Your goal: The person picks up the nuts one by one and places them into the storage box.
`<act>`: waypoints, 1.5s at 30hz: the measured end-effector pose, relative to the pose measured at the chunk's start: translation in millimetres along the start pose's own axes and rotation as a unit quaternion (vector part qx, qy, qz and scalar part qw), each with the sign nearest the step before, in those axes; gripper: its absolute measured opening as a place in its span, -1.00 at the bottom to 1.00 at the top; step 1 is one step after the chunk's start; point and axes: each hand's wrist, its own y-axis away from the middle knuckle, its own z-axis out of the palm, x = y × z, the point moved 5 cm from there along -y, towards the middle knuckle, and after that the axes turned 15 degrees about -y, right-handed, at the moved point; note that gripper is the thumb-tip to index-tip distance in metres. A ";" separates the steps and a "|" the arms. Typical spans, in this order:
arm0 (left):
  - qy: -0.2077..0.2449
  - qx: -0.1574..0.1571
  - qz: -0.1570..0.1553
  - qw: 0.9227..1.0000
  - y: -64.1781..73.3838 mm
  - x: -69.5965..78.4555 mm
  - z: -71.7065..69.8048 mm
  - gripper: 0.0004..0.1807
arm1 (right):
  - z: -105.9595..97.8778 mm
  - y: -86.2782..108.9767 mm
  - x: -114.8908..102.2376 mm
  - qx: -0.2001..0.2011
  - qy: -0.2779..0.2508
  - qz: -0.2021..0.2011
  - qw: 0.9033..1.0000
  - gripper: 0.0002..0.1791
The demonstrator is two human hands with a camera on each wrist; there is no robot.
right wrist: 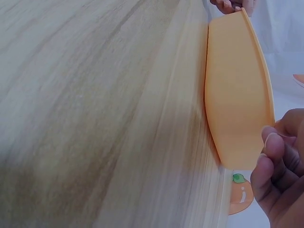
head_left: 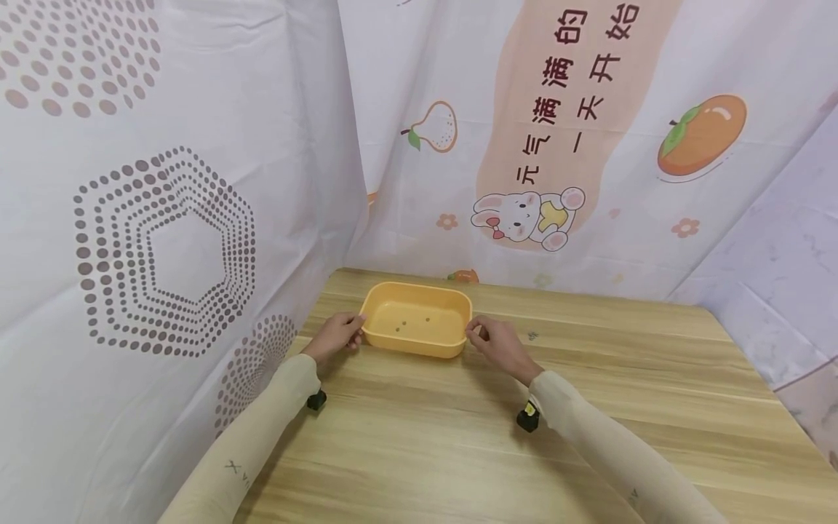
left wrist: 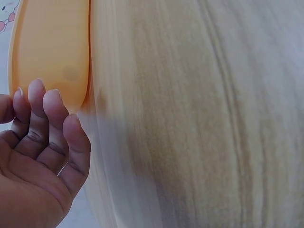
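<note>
A shallow yellow-orange plastic basin [head_left: 417, 343] with rounded corners stands on the wooden table, near its back edge. Several small dark spots show on its inner bottom; what they are is too small to tell. My left hand [head_left: 335, 335] pinches the basin's left rim between thumb and fingers. At the opposite end, my right hand [head_left: 503, 348] pinches the right rim. In the left wrist view the fingers [left wrist: 56, 107] lie against the basin's outer wall [left wrist: 52, 42]. The right wrist view shows thumb and index finger meeting at the rim of the basin [right wrist: 237, 95].
The wooden table [head_left: 419, 437] stretches toward me and to the right. A small greyish mark [head_left: 533, 336] lies right of the basin. A white patterned curtain [head_left: 164, 255] hangs close on the left, and a printed cloth [head_left: 406, 204] hangs behind the table.
</note>
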 end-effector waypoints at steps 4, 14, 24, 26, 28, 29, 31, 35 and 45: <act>-0.003 0.000 0.000 1.000 0.5 0.5 -0.2 -0.59 | -0.7 0.5 -0.5 0.001 -0.005 0.000 1.000 -0.91; -0.004 0.003 0.000 1.000 1.0 0.6 -0.3 -0.59 | -6.3 2.5 7.4 0.008 -0.006 0.021 1.000 -0.93; 0.001 0.000 0.001 1.000 -0.7 0.4 -0.3 -0.60 | -21.8 9.5 27.0 0.014 0.016 0.028 0.999 -0.92; 0.005 0.000 -0.002 1.000 -0.7 -0.7 0.1 -0.60 | -26.2 11.6 31.3 0.017 0.018 0.028 0.999 -0.92; 0.008 0.000 -0.001 1.000 -0.1 -1.0 0.6 -0.60 | -30.5 13.6 36.2 0.019 0.024 0.030 0.999 -0.91; 0.008 0.000 -0.001 1.000 0.3 -0.9 0.7 -0.60 | -32.7 14.5 38.6 0.020 0.027 0.031 0.999 -0.91; 0.009 0.002 0.001 1.000 1.4 -0.2 0.9 -0.59 | -36.7 15.9 44.3 0.021 0.033 0.035 0.999 -0.90; 0.008 0.006 0.006 1.000 2.7 1.3 0.8 -0.60 | -42.8 18.4 57.3 0.019 0.034 0.053 0.998 -0.89; -0.003 0.005 0.009 1.000 2.8 0.8 0.5 -0.59 | -52.3 26.7 73.1 0.014 0.018 0.077 0.997 -0.85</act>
